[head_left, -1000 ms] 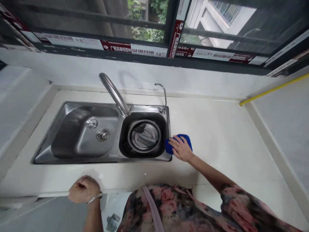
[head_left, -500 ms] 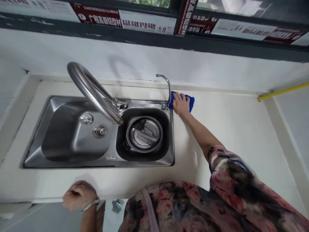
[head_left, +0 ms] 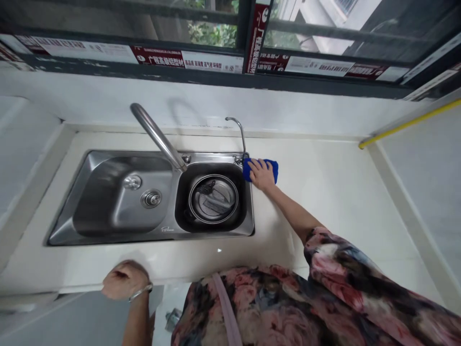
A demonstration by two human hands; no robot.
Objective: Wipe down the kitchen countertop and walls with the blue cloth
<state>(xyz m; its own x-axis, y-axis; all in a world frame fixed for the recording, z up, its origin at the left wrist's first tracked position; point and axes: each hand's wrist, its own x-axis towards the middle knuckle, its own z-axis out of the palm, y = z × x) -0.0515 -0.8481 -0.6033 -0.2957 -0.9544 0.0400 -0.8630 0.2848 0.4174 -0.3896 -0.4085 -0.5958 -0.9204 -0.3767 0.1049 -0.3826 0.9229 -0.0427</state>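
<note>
My right hand [head_left: 261, 175] presses a folded blue cloth [head_left: 272, 169] onto the pale countertop, its fingers spread over the top. The cloth lies at the right rim of the steel double sink [head_left: 169, 238], just in front of the thin curved tap [head_left: 240, 129]. At the counter's front edge my left hand [head_left: 125, 281] rests curled in a loose fist, with nothing visible in it and a bracelet at the wrist. In the right basin a round metal pan [head_left: 213, 199] holds a perforated strainer and a dark item I cannot make out.
A large arched faucet [head_left: 156, 134] leans over the sink between the basins. The left basin [head_left: 108, 206] shows a drain and a round fitting. A yellow pipe [head_left: 406, 125] runs along the right wall. A dark window frame [head_left: 209, 79] spans the back.
My right hand and the blue cloth have come a little towards me along the sink's right edge. The view has tilted up, showing more window. My left hand stays curled at the counter edge.
</note>
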